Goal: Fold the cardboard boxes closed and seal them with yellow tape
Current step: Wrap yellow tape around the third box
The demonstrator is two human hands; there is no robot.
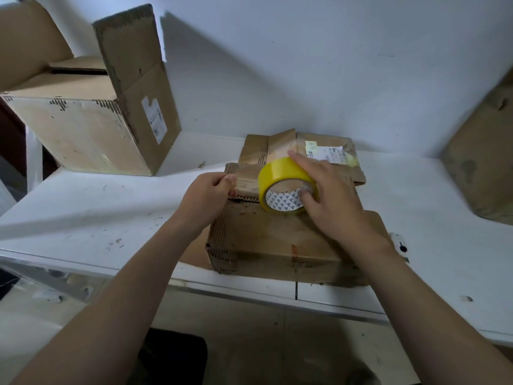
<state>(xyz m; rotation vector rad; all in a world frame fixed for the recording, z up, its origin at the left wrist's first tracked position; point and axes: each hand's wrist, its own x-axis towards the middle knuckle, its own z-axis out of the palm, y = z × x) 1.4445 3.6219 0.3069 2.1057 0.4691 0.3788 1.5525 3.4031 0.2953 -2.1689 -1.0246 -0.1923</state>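
In the upper left of the frame a large brown cardboard box (91, 129) stands on the scuffed white table (83, 212). One long top flap sticks upright, a dark gap shows across its top, and a white sticker sits on its right side.

Toward the centre, my left hand (206, 195) reaches in from the lower left. Its fingers are curled and, together with the thumb, pinch the ragged left edge of a top flap of the small worn brown cardboard box (263, 240). This small box sits in the middle of the frame, close to the table's near edge. Its flaps are folded down across the top, with a dark slit under the flap I am pinching.

Just to the right of my left hand, a roll of yellow tape (280, 176) stands on edge on top of the small box, its white patterned core facing me. My right hand (330, 195) is clamped on the roll: the forefinger lies over its top and the thumb presses at the rim of the core. The other fingers are hidden behind the roll.

Beyond that hand, a torn white shipping label (324, 152) is stuck to the far part of the box top.

At the right edge of the frame a creased piece of brown cardboard (483, 162) is partly cut off, and I cannot tell whether it is a box.
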